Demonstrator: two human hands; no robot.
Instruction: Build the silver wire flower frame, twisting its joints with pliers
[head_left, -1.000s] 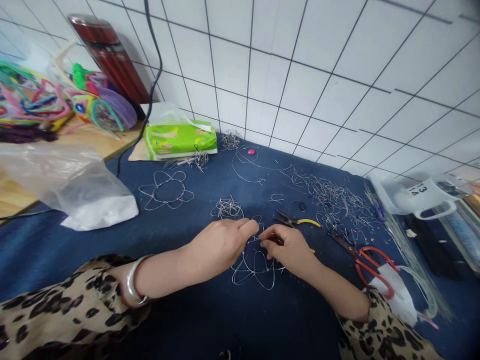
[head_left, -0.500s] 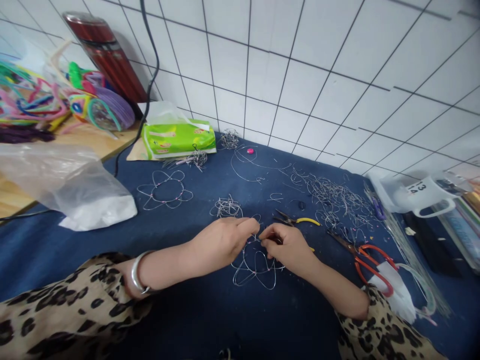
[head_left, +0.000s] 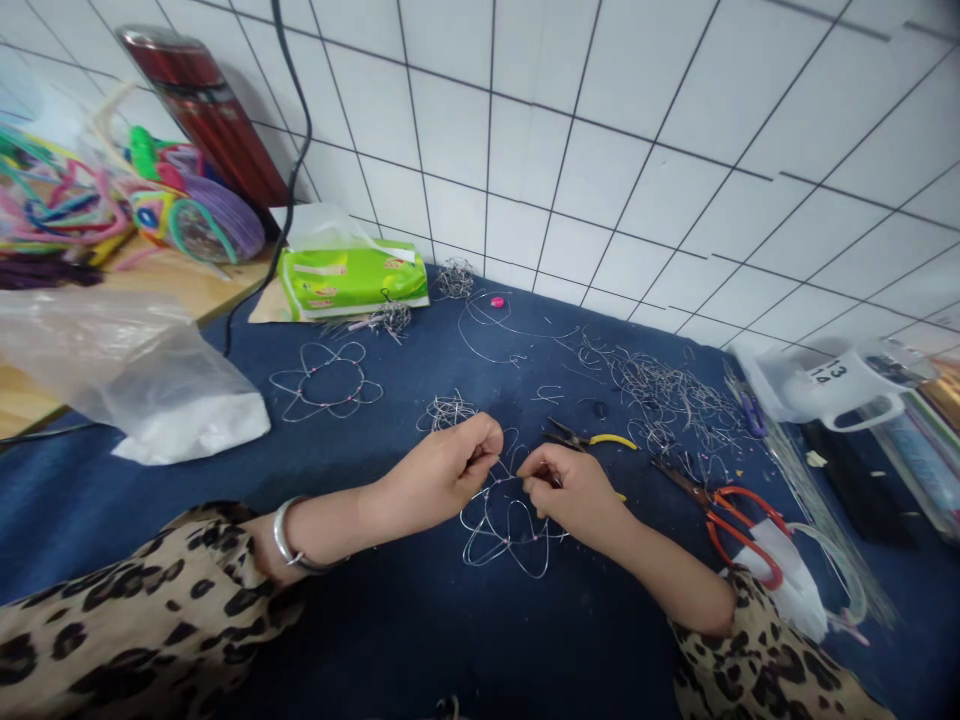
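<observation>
1. Two bare hands are held close together over the blue-covered table [head_left: 390, 640], with leopard-print sleeves [head_left: 142, 620] worn on both arms.
2. Left hand [head_left: 446, 475]: its fingers are curled inward; whether they meet, or whether a wire is gripped, cannot be told. A silver bangle [head_left: 281, 535] is worn on the wrist.
3. Right hand [head_left: 574, 490]: thumb and forefinger are pinched together on the upper wire of a petalled wire frame [head_left: 509, 543].
4. That frame is placed between and below the hands, its lower loops spread on the cloth; small pink beads are threaded along it.
5. Just beyond the left hand, a loose wire coil [head_left: 448, 410] is laid; beyond the right, yellow-handled pliers [head_left: 611, 440].
6. Farther right, red-handled scissors [head_left: 746, 505] and a tangled wire heap [head_left: 660, 390] are seen, with a white jug [head_left: 847, 390] set near the table's right back corner.
7. Toward the left edge, a second wire flower [head_left: 322, 405] is laid flat, beside a plastic bag [head_left: 150, 350].
8. Along the back edge, a green tissue pack [head_left: 352, 280] and a pink bead [head_left: 497, 301] are found.
</observation>
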